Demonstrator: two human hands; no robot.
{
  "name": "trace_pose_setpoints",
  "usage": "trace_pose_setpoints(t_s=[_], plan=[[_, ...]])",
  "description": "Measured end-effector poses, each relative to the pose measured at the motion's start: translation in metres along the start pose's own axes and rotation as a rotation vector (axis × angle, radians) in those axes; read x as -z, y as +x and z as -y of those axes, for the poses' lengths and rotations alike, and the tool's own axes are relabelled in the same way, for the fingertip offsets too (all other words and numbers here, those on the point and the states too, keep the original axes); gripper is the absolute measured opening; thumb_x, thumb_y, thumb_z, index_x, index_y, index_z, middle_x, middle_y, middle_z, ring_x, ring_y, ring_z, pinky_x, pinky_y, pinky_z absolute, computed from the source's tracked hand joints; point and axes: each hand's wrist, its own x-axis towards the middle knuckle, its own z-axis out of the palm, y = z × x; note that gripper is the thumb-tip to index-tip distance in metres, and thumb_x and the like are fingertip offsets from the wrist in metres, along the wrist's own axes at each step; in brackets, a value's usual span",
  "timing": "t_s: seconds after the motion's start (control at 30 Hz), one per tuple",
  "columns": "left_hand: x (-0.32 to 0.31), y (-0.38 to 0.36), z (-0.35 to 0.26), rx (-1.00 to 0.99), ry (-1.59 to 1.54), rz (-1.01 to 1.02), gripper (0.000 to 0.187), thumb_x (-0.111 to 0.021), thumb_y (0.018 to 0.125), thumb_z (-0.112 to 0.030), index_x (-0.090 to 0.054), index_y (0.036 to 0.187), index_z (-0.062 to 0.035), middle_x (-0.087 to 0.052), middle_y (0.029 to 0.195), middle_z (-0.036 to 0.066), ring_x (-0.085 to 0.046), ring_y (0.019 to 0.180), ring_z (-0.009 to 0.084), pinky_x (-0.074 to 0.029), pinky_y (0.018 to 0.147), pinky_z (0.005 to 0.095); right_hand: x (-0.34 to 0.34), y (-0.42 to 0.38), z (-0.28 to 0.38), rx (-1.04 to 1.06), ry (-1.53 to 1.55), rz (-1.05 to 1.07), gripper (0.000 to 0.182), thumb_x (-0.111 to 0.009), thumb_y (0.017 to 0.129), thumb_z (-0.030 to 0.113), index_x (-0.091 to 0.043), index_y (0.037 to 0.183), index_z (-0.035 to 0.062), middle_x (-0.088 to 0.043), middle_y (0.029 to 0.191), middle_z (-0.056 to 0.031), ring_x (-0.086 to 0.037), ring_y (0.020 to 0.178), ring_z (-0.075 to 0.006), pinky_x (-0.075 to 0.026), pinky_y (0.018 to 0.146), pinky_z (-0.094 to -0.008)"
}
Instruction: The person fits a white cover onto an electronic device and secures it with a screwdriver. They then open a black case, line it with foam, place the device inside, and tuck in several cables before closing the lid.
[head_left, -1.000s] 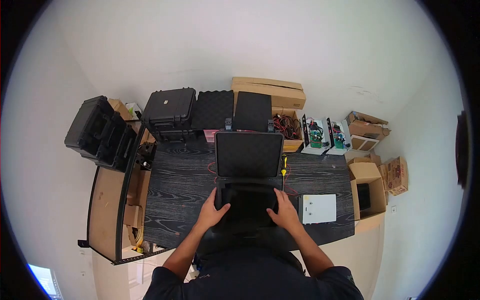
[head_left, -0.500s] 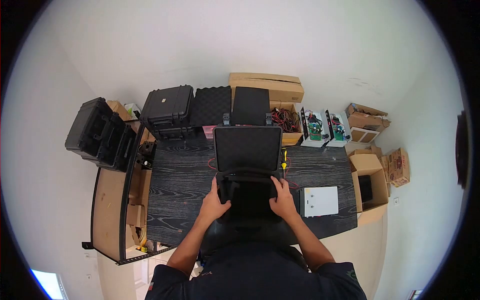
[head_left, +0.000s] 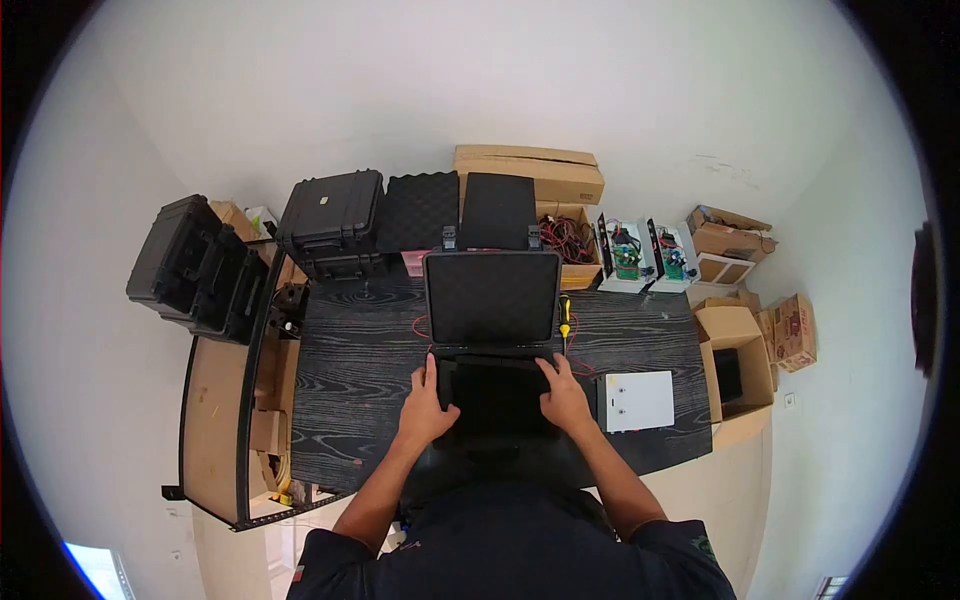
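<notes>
An open black hard case (head_left: 492, 298) stands at the front edge of the table, its foam-lined lid raised away from me. Its lower half, with a dark flat panel (head_left: 500, 400) in it, faces me. My left hand (head_left: 424, 405) is closed on the left side of the case, thumb over the inside and fingers along the outer edge. My right hand (head_left: 566, 398) holds the opposite side in a similar way. Dark surfaces blend together, so where the panel ends and the case begins is hard to make out.
Right of the case lie a yellow-handled screwdriver (head_left: 564, 318) and a white box (head_left: 640, 401). Behind are stacked black cases (head_left: 333, 215), foam sheets (head_left: 420, 210), a carton of red cables (head_left: 567, 240) and circuit-board units (head_left: 628, 252). A shelf (head_left: 215, 430) stands left, an open carton (head_left: 740, 380) right.
Both hands stay at the sides of the case. A dark edge inside the lower half has shifted slightly toward me and now slants. The whole view has drifted a little.
</notes>
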Motion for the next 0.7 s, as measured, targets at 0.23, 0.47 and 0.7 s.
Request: trace_pose_setpoints(t_s=[0.23,0.47,0.7], plan=[[0.005,-0.001,-0.011,-0.024,0.036,-0.061,0.104,-0.077,0.078,-0.021,-0.025,0.167,-0.0017,-0.029,0.165,0.025,-0.066,0.12,0.0496,-0.058,0.099,0.05,0.017,0.007,0.015,-0.082,-0.027,0.02,0.065,-0.069,0.079,0.0,-0.059,0.143,0.0114,-0.043,0.161,-0.0213,-0.06,0.132,-0.0453,-0.056,0.106,-0.0482],[0.005,0.003,-0.011,-0.047,0.056,-0.03,0.097,-0.075,0.081,-0.023,-0.031,0.164,0.0001,-0.027,0.17,0.025,-0.064,0.125,0.0474,-0.056,0.101,0.0514,0.002,0.008,-0.004,-0.016,-0.065,-0.023,0.065,-0.069,0.079,-0.001,-0.059,0.142,0.0111,-0.046,0.158,-0.0199,-0.058,0.134,-0.0427,-0.055,0.106,-0.0479],[-0.021,0.019,0.012,-0.09,0.104,-0.057,0.09,-0.073,0.086,-0.027,-0.035,0.163,-0.0011,-0.036,0.166,0.025,-0.063,0.128,0.0446,-0.054,0.102,0.0545,-0.009,0.011,-0.01,0.063,-0.026,-0.063,0.069,-0.068,0.078,-0.001,-0.056,0.145,0.0101,-0.05,0.152,-0.0187,-0.057,0.135,-0.0427,-0.054,0.106,-0.0476]])
